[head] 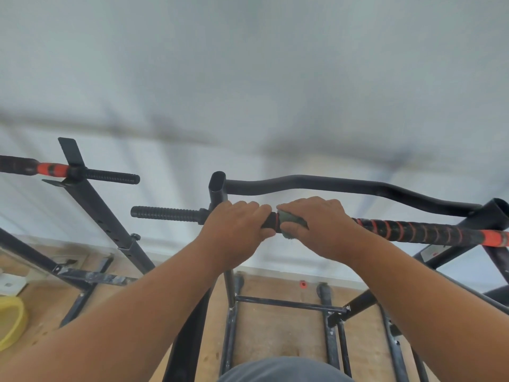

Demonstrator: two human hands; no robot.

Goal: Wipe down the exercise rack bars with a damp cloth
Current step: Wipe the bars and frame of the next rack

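A black bar wrapped in orange tape runs across the right half of the rack, just below a wavy black bar. My left hand grips the taped bar close to the upright post. Right beside it, my right hand holds a grey-green cloth wrapped around the same bar. A short length of bar shows between the two hands. A ribbed black handle sticks out left of the post.
A second black stand with a ribbed peg and an orange-taped bar rises at the left. The rack's base frame lies on the wooden floor below. A yellow object sits at the lower left. A white wall is behind.
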